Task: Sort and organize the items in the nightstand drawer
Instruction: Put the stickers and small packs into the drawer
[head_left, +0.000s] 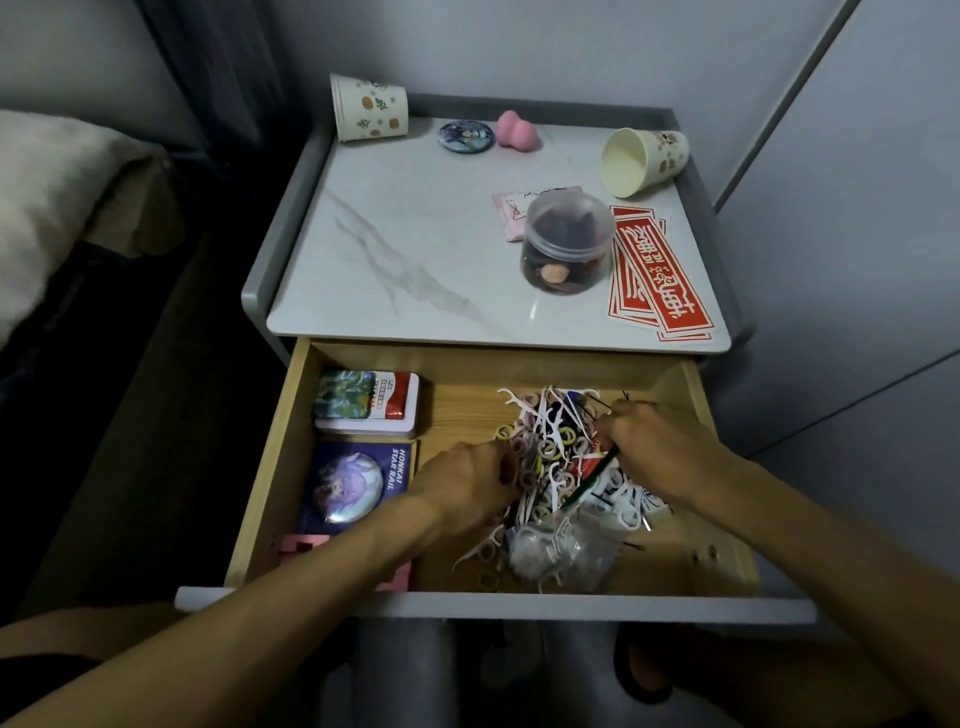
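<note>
Pale wood drawer (462, 402), tangled white plastic floss picks (543, 415); right hand (660, 447) pinching thin dark stick (592, 480), left hand (462, 483) buried, grip unclear.

Two patterned cream paper cups (370, 108) (644, 161) in upper frame, one pink egg-shaped sponge (517, 130), two round glossy badges (466, 136) (349, 487), one clear lidded plastic jar (567, 241), one red-and-white tin (371, 402).

Nightstand top (395, 249): white marble pattern, grey veins. Left paper cup (370, 108): cream, orange dots, green sprigs. Sponge (517, 130): pink. Stickers (660, 275): red, white lettering. Drawer (457, 410): pale wood grain. Tin (369, 402): red and white, green picture. Floss picks (550, 415): white, among pink and yellow rings (522, 451). Thin stick (592, 480): dark green.
</note>
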